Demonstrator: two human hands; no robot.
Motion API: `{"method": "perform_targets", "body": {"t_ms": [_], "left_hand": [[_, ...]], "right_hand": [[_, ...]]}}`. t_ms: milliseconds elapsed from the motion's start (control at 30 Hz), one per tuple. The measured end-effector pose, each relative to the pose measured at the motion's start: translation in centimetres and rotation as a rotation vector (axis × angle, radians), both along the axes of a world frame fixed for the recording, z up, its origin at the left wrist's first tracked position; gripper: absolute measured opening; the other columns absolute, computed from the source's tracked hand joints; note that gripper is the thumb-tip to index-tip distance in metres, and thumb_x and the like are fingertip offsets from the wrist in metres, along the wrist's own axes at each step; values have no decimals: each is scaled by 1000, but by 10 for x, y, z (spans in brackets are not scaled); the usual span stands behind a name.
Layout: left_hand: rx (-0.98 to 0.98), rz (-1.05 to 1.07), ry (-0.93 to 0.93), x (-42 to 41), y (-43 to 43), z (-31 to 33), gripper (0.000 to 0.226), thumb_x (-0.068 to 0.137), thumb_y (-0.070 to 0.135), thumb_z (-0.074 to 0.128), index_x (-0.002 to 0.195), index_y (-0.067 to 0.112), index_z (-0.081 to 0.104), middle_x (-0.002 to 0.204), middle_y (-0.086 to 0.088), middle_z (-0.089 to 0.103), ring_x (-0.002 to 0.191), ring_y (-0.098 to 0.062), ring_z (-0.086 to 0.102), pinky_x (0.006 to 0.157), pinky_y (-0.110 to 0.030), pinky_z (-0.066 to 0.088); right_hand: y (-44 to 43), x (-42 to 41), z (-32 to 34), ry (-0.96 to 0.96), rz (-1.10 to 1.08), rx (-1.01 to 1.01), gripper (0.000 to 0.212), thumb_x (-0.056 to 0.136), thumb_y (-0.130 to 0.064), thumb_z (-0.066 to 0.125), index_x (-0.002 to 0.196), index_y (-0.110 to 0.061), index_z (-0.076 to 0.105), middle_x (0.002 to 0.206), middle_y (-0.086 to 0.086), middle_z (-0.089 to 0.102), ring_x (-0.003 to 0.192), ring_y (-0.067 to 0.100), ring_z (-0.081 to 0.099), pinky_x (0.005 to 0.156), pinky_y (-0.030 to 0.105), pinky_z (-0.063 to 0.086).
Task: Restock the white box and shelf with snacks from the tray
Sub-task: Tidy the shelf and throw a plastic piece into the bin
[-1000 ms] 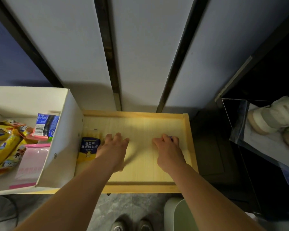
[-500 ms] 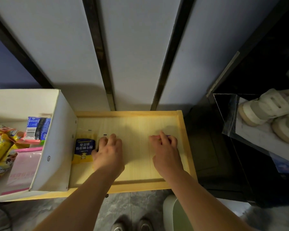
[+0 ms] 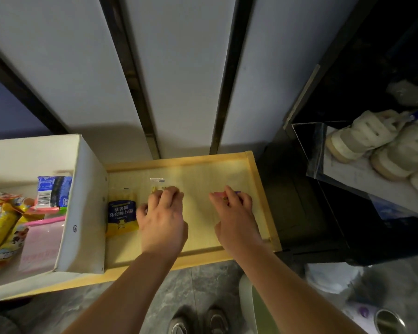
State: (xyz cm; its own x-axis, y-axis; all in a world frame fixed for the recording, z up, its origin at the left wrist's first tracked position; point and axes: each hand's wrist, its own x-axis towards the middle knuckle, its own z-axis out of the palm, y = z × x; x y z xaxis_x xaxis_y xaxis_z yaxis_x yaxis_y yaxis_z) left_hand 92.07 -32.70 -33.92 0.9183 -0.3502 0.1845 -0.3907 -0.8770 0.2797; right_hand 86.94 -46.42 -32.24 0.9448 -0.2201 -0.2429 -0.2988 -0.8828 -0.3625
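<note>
A wooden tray (image 3: 263,189) lies on the shelf next to the white box (image 3: 87,213). My left hand (image 3: 163,220) lies palm down on the tray, its fingers curled over a yellow snack packet (image 3: 157,188) that is mostly hidden beneath it. My right hand (image 3: 237,218) is curled over a pink and purple packet (image 3: 219,194) near the tray's right side. A yellow and blue snack packet (image 3: 122,215) lies flat just left of my left thumb. A small silver wrapper (image 3: 157,180) lies beyond my left fingertips.
The white box holds yellow sausage packets (image 3: 0,225), a blue packet (image 3: 53,191) and a pink pouch (image 3: 41,247). Pale shoes (image 3: 372,141) sit on a clear shelf at the right above a black cabinet (image 3: 304,213). A bin (image 3: 249,307) and my feet are below.
Both hands stay on the tray and their fingers have curled in. The edge of a yellow packet now shows at my left fingertips, and more pink shows at my right.
</note>
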Motion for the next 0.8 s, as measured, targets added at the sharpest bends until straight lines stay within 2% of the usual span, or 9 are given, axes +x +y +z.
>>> {"method": "perform_targets", "body": {"t_ms": [167,267,400,533,600,667,800], "left_hand": [[-36,-82,-13,-42,-22,28,53,50,-3,71,102,9,67,109,-6,62,99,-25,44,72,-45,45],[-57,-145,12,-76,-43,44,50,55,0,72,103,11,66,111,-4,61,98,-27,51,73,-45,47],[-129,-258,-17,-137,-70,52,43,61,7,57,104,11,64,110,-3,60,97,-25,47,71,-42,47],[-112,-373,-35,-210,-102,37,45,71,17,36,106,13,65,111,-2,61,98,-23,44,75,-40,43],[-114,-393,-22,-246,-121,26,43,72,17,36,103,14,67,109,-1,63,97,-21,45,75,-39,42],[-94,-418,-5,-279,-138,10,40,73,19,39,102,15,66,110,0,62,100,-21,45,74,-39,47],[-12,-421,65,-319,-166,-21,41,72,22,40,104,17,65,112,1,61,103,-21,46,75,-40,48]], "right_hand": [[-7,-44,34,-20,-59,-9,59,91,-9,47,139,-33,24,153,1,13,137,27,8,107,37,33],[-23,-84,51,-42,-109,-26,60,90,-11,48,140,-35,24,152,-1,15,133,25,11,106,36,36],[-46,-152,60,18,-213,-33,61,91,-15,50,141,-36,22,154,-3,9,136,24,7,106,34,35],[-68,-219,48,97,-270,-15,61,89,-15,48,141,-35,24,154,-1,11,137,25,8,106,32,36],[-81,-250,35,94,-310,6,63,86,-10,51,140,-34,28,153,1,17,136,26,10,106,34,37],[-94,-279,21,95,-341,11,66,84,-4,51,139,-34,30,152,2,20,135,28,14,106,35,36],[-117,-316,1,133,-379,29,66,86,-5,51,142,-32,28,154,4,16,134,30,15,106,34,31]]}}
